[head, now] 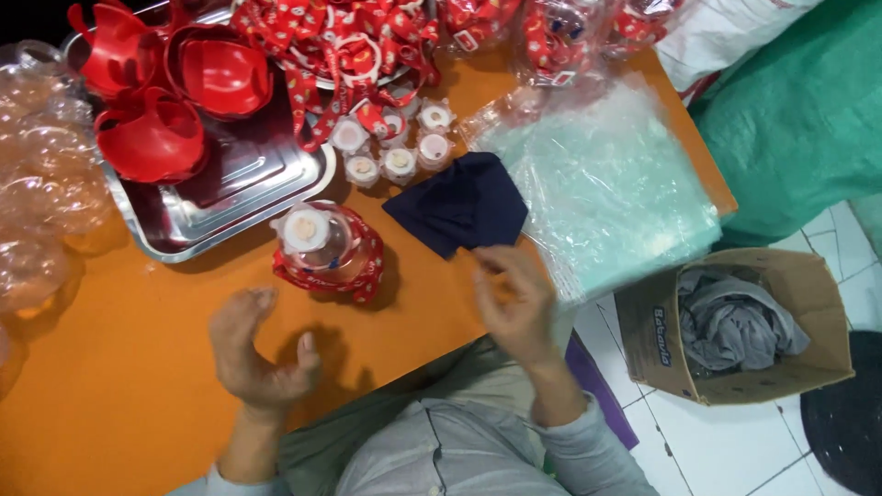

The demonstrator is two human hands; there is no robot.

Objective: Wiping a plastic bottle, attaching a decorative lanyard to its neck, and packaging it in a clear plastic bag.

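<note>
hands hover over an orange table (110,404), nearest to the camera, above the person's grey-shirted lap. left hand (259,354) is open and empty, fingers loosely curled, palm turned inward, held just off the tabletop with its shadow beneath it. right hand (516,298) is blurred; its fingertips meet at the near edge of a dark navy cloth (461,207), but whether they pinch the cloth or only touch it i cannot tell. between the hands and a little farther out sits a small clear bottle (323,250) with a white cap, wrapped in a red printed strap. beyond it a cluster of small white caps (395,147) stands on the table, just beside a steel tray (230,197). the tray holds red plastic holders (156,87) and a tangle of red printed straps (340,41). clear plastic shells (41,184) pile up at the far left. right of the cloth lies a stack of clear plastic bags (616,184). on the tiled floor to the right stands a cardboard box (657,335) holding grey fabric (735,321).
</note>
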